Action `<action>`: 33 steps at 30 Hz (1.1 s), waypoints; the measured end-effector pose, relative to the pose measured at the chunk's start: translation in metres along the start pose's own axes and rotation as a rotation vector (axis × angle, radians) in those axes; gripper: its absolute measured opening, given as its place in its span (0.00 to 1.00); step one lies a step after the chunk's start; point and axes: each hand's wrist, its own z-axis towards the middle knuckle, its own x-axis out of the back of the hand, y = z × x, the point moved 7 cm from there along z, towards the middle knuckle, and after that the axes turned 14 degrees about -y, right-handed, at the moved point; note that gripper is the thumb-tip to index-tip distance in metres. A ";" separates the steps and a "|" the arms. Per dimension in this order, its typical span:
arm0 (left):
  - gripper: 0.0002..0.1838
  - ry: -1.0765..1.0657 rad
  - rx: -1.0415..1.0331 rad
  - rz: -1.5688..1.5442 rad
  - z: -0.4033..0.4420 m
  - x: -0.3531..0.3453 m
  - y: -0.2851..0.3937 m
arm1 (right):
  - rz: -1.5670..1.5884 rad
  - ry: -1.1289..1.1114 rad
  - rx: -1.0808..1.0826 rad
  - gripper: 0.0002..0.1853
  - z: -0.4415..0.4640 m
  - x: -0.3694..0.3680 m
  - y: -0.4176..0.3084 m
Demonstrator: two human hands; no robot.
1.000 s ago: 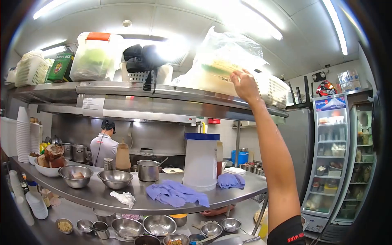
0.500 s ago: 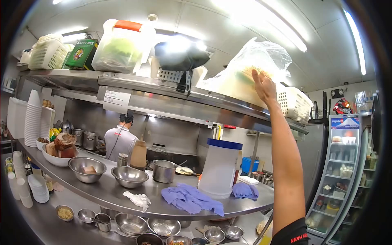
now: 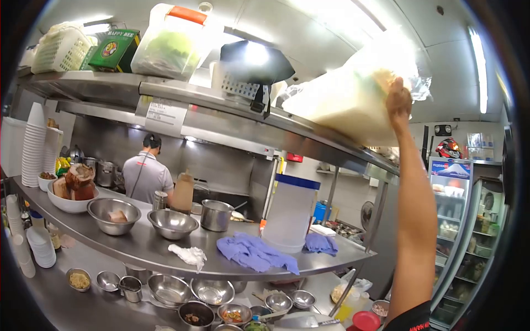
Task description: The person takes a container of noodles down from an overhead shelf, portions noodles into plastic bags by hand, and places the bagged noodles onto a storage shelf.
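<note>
My right hand (image 3: 398, 103) is raised to the overhead steel shelf (image 3: 221, 105), its fingers closed on the right end of a large plastic bag (image 3: 342, 102). The bag is bulky and translucent with pale contents that I cannot make out. Its lower part lies along the shelf's edge, and bright light washes out its top. A perforated white basket (image 3: 385, 150) shows only partly beneath it. My left hand is out of view.
Left along the shelf are a black lamp-like item (image 3: 256, 62), a clear tub (image 3: 171, 47) and a green box (image 3: 114, 51). Below, the counter holds steel bowls (image 3: 172, 225), purple cloths (image 3: 254, 254) and a blue-rimmed container (image 3: 290, 215). A co-worker (image 3: 147, 174) stands beyond it.
My right hand and the bag's end have moved right, and the bag now covers most of the white basket. My view has shifted somewhat too.
</note>
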 end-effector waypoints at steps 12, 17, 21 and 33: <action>0.26 0.059 -0.120 0.187 -0.050 0.004 -0.008 | -0.235 -0.079 0.327 0.19 -0.131 0.104 -0.058; 0.25 0.033 -0.182 0.249 -0.104 0.003 -0.002 | -0.185 -0.260 0.339 0.18 -0.247 0.151 -0.096; 0.30 0.077 -0.371 0.287 -0.154 -0.007 0.008 | -0.147 -0.382 0.310 0.17 -0.342 0.197 -0.119; 0.55 -0.452 -0.899 -0.483 -0.278 -0.039 0.014 | -0.066 -0.646 0.073 0.15 -0.555 0.307 -0.172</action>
